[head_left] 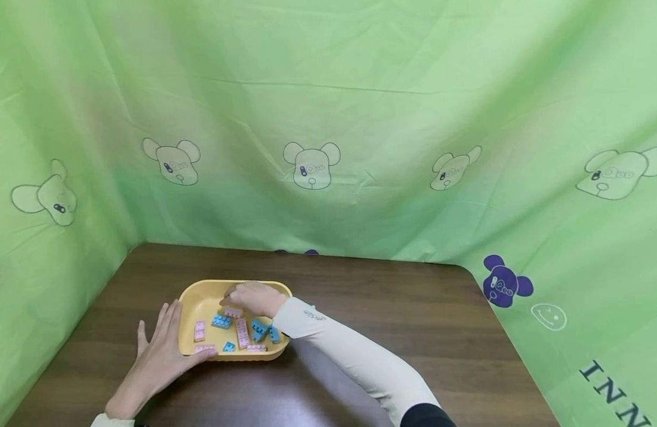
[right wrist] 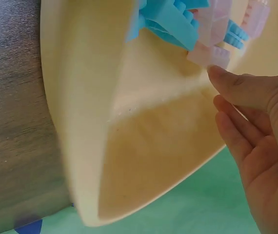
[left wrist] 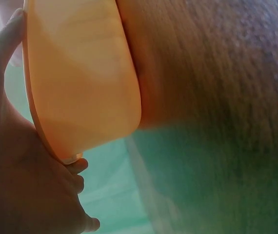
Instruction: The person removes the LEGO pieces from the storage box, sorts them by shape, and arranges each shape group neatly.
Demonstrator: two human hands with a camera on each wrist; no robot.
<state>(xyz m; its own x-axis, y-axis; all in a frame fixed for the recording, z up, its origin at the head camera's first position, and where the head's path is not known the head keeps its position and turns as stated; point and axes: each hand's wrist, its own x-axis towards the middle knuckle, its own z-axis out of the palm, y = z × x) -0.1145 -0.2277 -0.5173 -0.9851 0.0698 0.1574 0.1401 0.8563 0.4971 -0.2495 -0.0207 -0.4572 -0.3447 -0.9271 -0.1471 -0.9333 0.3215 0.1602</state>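
A yellow plastic tub [head_left: 205, 296] with rounded corners holds several pink and blue toy building blocks. My left hand [head_left: 159, 353] rests at its left end, fingers spread along the outside and thumb along the near rim; in the left wrist view the thumb [left wrist: 12, 34] touches the rim. Over the tub's far side my right hand [head_left: 253, 298] reaches in, palm down. In the right wrist view its thumb tip is right at a pink block [right wrist: 209, 54], with the other fingers [right wrist: 234, 134] loosely bent and apart from the thumb. A blue block [head_left: 221, 321] lies just nearer.
The tub stands on a dark brown wooden table [head_left: 381, 308]. Green curtains [head_left: 360, 196] printed with bear heads hang behind the table and along both sides. My right forearm's pale sleeve [head_left: 355, 362] crosses over the tub's right end.
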